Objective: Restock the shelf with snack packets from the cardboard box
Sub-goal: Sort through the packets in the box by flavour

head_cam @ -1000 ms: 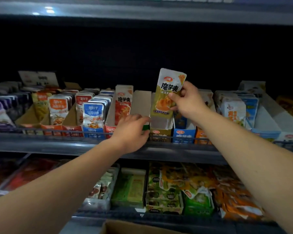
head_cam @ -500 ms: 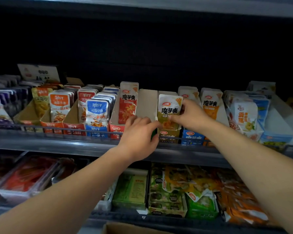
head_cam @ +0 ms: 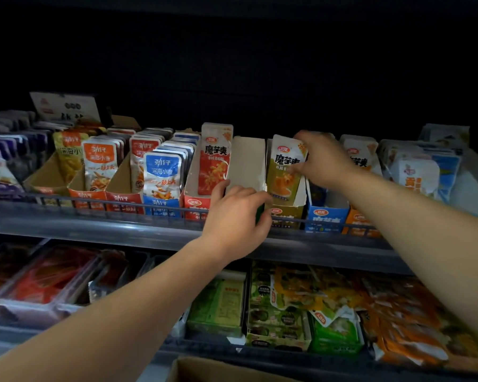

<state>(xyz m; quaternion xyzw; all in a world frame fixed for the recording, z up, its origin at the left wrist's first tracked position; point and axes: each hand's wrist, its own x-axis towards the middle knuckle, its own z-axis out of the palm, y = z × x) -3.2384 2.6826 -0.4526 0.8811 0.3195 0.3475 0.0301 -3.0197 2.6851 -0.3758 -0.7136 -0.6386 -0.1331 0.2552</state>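
A yellow-green snack packet (head_cam: 283,172) stands upright in its olive display carton (head_cam: 284,215) on the upper shelf (head_cam: 94,226). My right hand (head_cam: 322,158) pinches the packet's top right corner. My left hand (head_cam: 236,216) grips the front of the empty grey-sided carton (head_cam: 247,164) just left of it, fingers curled over the carton's low front. A sliver of the cardboard box (head_cam: 204,370) shows at the bottom edge.
Cartons of red (head_cam: 214,161), blue (head_cam: 162,175) and orange (head_cam: 100,164) packets fill the upper shelf to the left; blue and orange cartons (head_cam: 326,216) stand to the right. The lower shelf holds green boxes (head_cam: 218,307) and loose packets (head_cam: 398,321). A wire rail runs along the shelf front.
My right hand has brought the yellow-green packet down from above the shelf into its carton and now holds only its top corner. My left hand stayed on the empty carton.
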